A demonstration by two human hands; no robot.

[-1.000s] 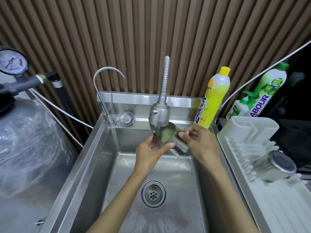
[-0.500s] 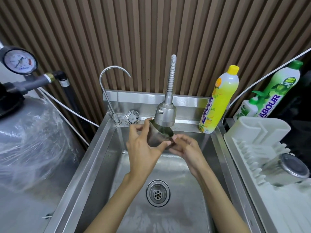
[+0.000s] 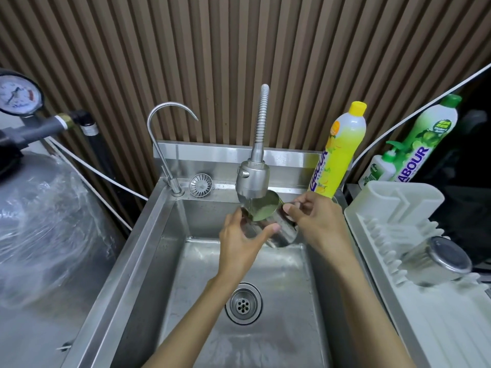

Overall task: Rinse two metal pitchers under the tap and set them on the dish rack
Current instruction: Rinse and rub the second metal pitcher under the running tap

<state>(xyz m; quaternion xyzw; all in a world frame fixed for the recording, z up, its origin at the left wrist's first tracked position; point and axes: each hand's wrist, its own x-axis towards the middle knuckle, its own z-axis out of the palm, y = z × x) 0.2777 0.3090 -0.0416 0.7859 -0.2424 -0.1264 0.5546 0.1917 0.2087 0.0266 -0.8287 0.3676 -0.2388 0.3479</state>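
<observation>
Water runs from the tap (image 3: 252,179) into a metal pitcher (image 3: 281,233) held over the sink (image 3: 159,235), at 12 o'clock from the drain (image 3: 243,304). The pitcher is tilted, with its mouth turned up toward the spray head and its base pointing down toward 5 o'clock.

The left hand (image 3: 239,243) holds it from 9 o'clock. Its fingers (image 3: 235,217) curl round the far side and the thumb lies across the near wall. The right hand (image 3: 318,221) comes in from 3 o'clock and grips the pitcher near its rim with bent fingers. Whether it holds a handle there cannot be told.

A second pitcher (image 3: 435,264) lies on its side on the white dish rack (image 3: 385,235), at 3 o'clock from the sink, with its flat base facing the camera.

On the back ledge a slim gooseneck faucet (image 3: 164,134) stands at 11 o'clock, with a round strainer (image 3: 200,185) just beside it. A yellow soap bottle (image 3: 342,150) stands at 1 o'clock. At 2 o'clock, behind the rack, are a green soap bottle (image 3: 425,139) and a small pump bottle (image 3: 380,168). A pressure gauge (image 3: 17,95) sits far off at 10 o'clock.
</observation>
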